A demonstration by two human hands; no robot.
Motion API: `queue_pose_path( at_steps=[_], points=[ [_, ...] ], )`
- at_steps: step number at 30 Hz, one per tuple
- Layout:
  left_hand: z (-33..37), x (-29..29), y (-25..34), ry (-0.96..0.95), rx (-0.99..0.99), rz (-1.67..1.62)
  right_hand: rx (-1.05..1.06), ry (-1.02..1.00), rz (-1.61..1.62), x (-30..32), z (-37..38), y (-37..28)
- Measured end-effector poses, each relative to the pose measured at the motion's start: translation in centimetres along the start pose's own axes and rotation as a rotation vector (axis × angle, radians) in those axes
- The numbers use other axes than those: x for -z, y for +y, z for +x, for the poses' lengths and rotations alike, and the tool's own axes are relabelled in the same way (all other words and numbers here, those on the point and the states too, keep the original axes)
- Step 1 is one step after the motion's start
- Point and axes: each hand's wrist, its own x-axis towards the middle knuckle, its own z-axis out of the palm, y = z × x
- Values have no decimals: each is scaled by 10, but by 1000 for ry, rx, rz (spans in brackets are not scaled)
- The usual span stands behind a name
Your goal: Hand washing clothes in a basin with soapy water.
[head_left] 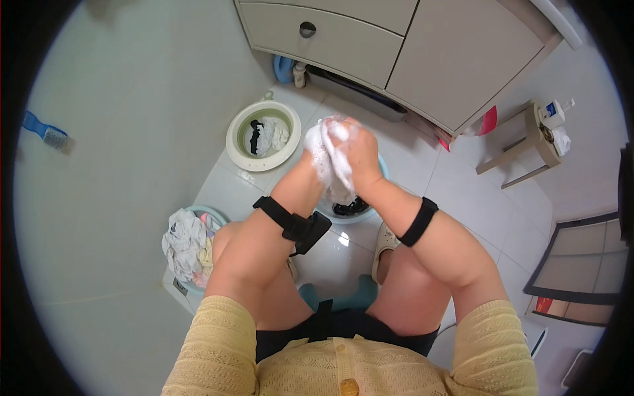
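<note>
A wet white cloth (pixel 339 162), thick with soap foam, is bunched between my two hands. My left hand (pixel 318 146) is largely covered by suds, its fingers closed against the cloth. Beside it, my right hand (pixel 362 153) presses on the same cloth with bent fingers. The lower part of the cloth hangs over a light blue basin (pixel 384 167) on the floor. Dark wet fabric (pixel 351 207) lies in that basin, partly hidden by my hands and the cloth.
A white-and-green basin (pixel 234 142) holding black and white laundry stands ahead to the left. Near my left knee, another blue basin (pixel 216 212) is heaped with clothes. A cabinet (pixel 356 49) closes off the front; a stool (pixel 547 150) stands right. A blue brush (pixel 46 130) is at the far left.
</note>
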Motion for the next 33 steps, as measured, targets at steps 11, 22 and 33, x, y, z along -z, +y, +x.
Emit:
queue_pose_path(
  at_steps=[11,22,33],
  points=[
    [11,87,-3,133,-166,217,-24,-79,-149,-9,9,-14],
    [22,8,-33,58,78,27,-234,-96,-255,14,18,36],
    [11,-16,-20,166,132,-36,-169,-118,-426,29,34,37]
  ],
)
